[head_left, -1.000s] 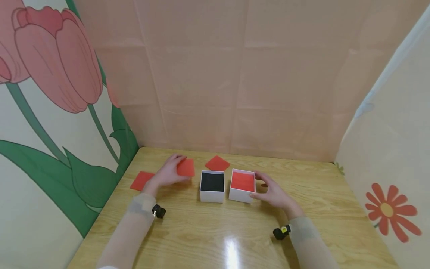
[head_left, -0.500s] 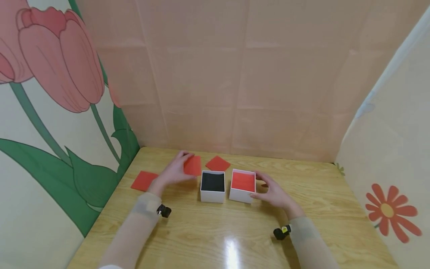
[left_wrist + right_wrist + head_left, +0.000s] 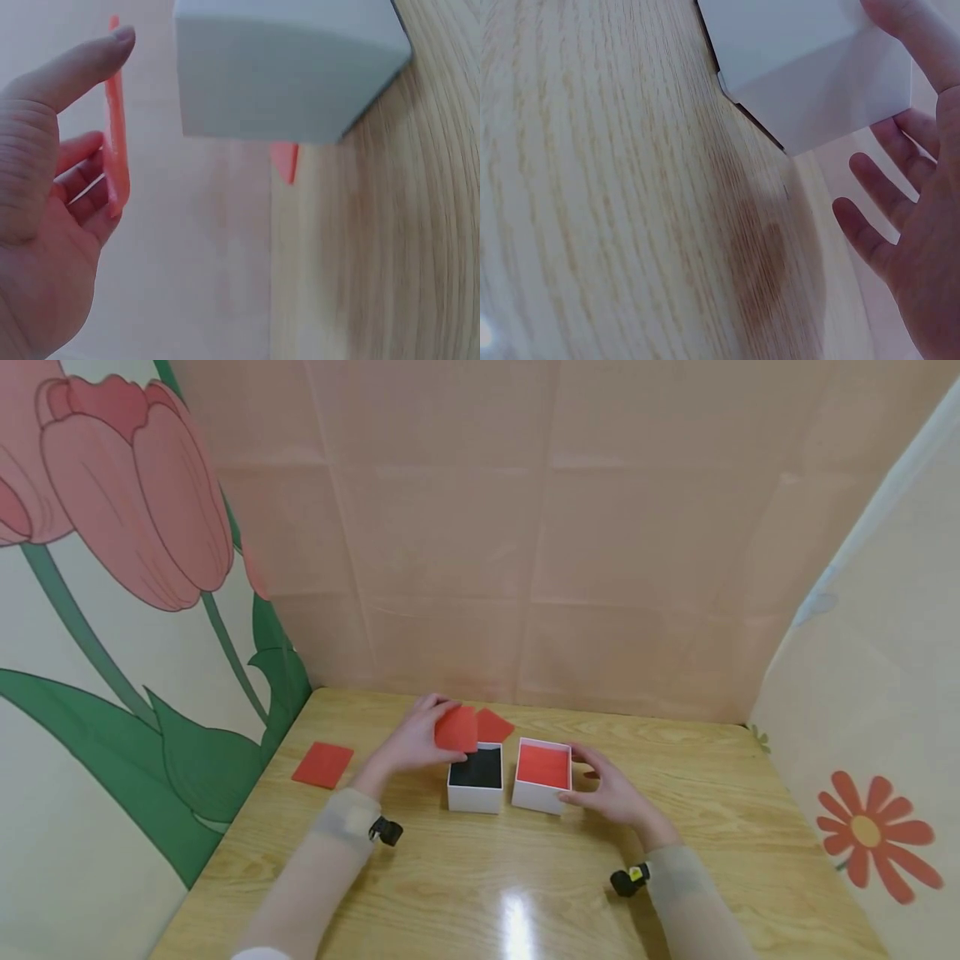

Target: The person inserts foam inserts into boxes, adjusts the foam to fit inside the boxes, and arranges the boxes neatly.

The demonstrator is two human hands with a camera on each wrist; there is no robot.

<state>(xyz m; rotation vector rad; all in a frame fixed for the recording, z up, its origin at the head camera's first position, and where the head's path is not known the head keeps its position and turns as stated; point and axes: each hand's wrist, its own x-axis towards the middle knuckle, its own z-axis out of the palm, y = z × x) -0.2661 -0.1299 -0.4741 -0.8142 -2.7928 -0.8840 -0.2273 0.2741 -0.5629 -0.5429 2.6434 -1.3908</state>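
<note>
My left hand point(image 3: 412, 737) pinches a flat red square point(image 3: 456, 729) by opposite edges, above the left rear of a white open box point(image 3: 475, 799) with black material point(image 3: 480, 769) inside. Thumb and fingertips meet the square's edges in the left wrist view, where it shows thin and edge-on point(image 3: 117, 142). Whether it is cloth or paper I cannot tell. My right hand point(image 3: 611, 789) holds a second white box point(image 3: 536, 796) at its right side, thumb at the front corner and a finger at the rear. Red material point(image 3: 543, 766) fills that box.
Another red square point(image 3: 323, 764) lies on the wooden table point(image 3: 480, 877) at the left. One more red square point(image 3: 495, 725) lies behind the boxes, partly covered by the held one. A pinkish-tan backdrop point(image 3: 525, 568) rises at the table's rear edge.
My left hand has carried the red square rightward, from beside the black-filled box to over its rear left part. The right hand and both boxes have stayed put.
</note>
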